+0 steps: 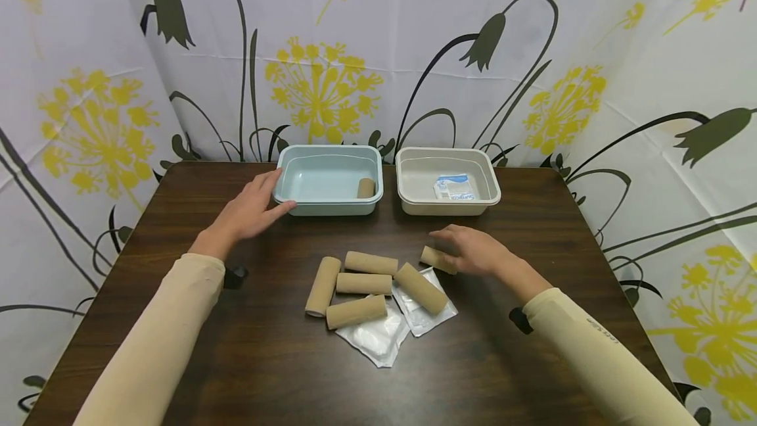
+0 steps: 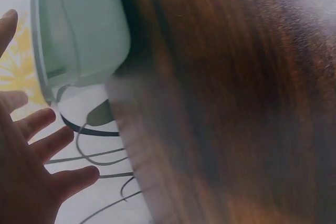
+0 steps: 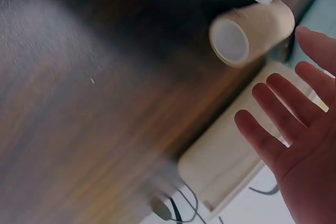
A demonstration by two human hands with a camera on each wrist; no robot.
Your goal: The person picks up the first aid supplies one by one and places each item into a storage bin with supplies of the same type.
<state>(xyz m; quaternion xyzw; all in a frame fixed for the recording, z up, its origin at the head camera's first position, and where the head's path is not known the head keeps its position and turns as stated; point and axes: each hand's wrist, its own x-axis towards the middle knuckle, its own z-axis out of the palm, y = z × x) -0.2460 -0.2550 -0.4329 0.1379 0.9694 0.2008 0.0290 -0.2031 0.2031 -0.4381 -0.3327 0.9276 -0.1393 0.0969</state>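
My left hand is at the left end of the light blue bin, thumb near its front corner. Its fingers look spread and extended beside that bin in the left wrist view. One short cardboard tube lies inside the bin, at the right. Over on the right, my right hand hovers at another cardboard tube, partly covering it from the head. In the right wrist view this tube shows its hollow end, just beyond the straight fingers. Neither hand grips anything.
Several cardboard tubes lie mid-table, some resting on a white packet and a second white packet. A beige bin at the back holds a blue and white packet. Behind the table hangs a flowered curtain.
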